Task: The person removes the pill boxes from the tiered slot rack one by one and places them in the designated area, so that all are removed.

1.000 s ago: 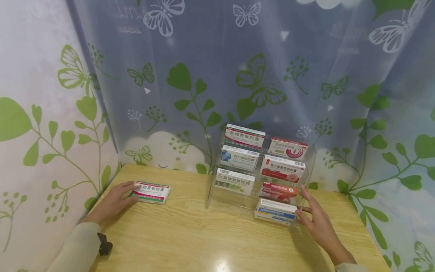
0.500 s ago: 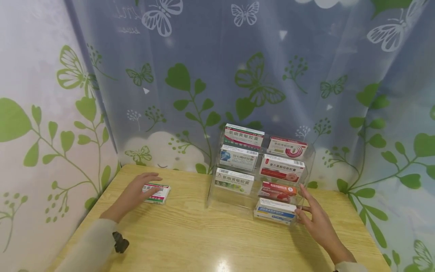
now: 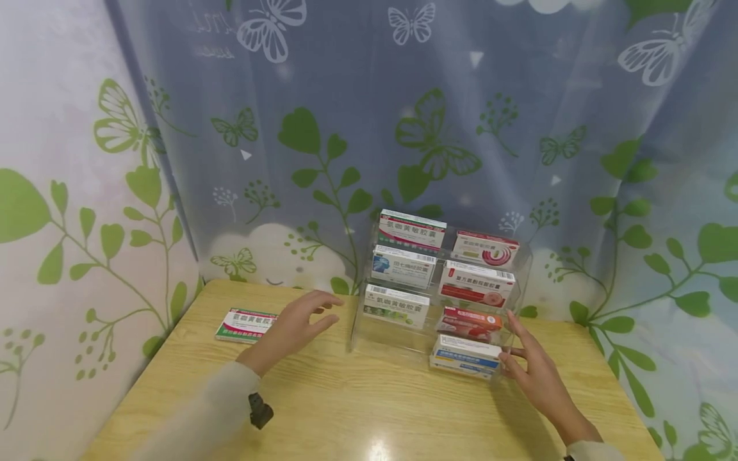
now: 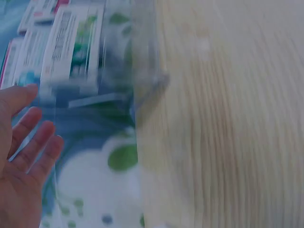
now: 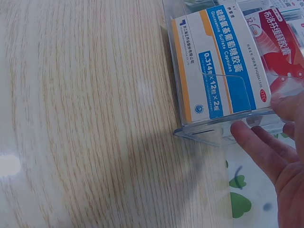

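My left hand [image 3: 291, 330] is over the table with relaxed, parted fingers and holds nothing. It is between a flat white, red and green medicine box [image 3: 242, 325] and a clear tiered display rack [image 3: 389, 340]. In the left wrist view its fingers [image 4: 45, 135] point toward the rack's lower left part. My right hand [image 3: 542, 378] grips the rack's right side near the bottom, thumb at the front edge and fingers along the outer wall. Beside that thumb, a white, blue and orange medicine box [image 5: 213, 66] sits in the lowest tier, with a red one [image 5: 275, 45] behind it.
The upper tiers hold several more medicine boxes, among them a white and green one [image 3: 396, 307] at the left. The rack stands on a light wooden table [image 3: 346, 410]. Patterned blue curtain [image 3: 346, 64] hangs behind and at the sides.
My left hand has come off the flat medicine box and moved right toward the rack, leaving the box on the table. My right hand stays on the rack's side.
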A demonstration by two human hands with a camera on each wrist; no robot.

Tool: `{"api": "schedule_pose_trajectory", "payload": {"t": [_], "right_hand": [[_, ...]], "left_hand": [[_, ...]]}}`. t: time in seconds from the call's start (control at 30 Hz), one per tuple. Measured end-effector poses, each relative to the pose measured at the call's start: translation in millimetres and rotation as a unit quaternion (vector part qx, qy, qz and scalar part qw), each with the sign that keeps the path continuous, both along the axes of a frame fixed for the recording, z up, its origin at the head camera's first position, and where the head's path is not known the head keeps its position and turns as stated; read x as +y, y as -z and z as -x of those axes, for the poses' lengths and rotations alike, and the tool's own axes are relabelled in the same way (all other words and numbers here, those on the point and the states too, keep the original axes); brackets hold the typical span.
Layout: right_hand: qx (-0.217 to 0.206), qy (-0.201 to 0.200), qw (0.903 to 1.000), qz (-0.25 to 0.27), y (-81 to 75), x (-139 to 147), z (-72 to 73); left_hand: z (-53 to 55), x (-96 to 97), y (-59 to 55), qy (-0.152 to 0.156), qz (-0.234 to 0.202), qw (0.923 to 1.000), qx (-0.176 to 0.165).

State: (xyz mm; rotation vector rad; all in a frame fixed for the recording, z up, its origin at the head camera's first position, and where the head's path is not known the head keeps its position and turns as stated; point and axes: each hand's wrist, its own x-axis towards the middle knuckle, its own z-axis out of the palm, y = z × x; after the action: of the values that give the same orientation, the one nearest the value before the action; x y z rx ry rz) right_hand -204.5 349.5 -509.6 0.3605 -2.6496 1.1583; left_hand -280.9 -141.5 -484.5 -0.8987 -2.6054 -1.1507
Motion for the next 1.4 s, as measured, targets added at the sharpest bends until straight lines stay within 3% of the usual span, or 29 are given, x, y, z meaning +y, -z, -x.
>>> {"api": "schedule_pose_trajectory", "payload": {"t": [0.37,0.7,1.0,1.4], "right_hand": [[0.006,0.001,1.0000,-0.006,1.5,-0.2,0.9],[0.012,0.000,0.9999,-0.007,-0.7,-0.9,1.1],[0.011,-0.001,0.9999,-0.005,-1.4,-1.4,0.2],[0.014,-0.005,0.9999,0.000,0.4,-1.7,-0.2]], "left_hand": [[-9.0,68.9,4.7,0.063,-0.001,0.9976,-0.028],[-9.2,117.3,13.4,0.092,0.010,0.9951,-0.035],[-10.6,151.2,13.5,0.117,0.050,0.9919,0.001],[-11.8,178.2,30.2,0.121,0.068,0.9896,0.037]]}}
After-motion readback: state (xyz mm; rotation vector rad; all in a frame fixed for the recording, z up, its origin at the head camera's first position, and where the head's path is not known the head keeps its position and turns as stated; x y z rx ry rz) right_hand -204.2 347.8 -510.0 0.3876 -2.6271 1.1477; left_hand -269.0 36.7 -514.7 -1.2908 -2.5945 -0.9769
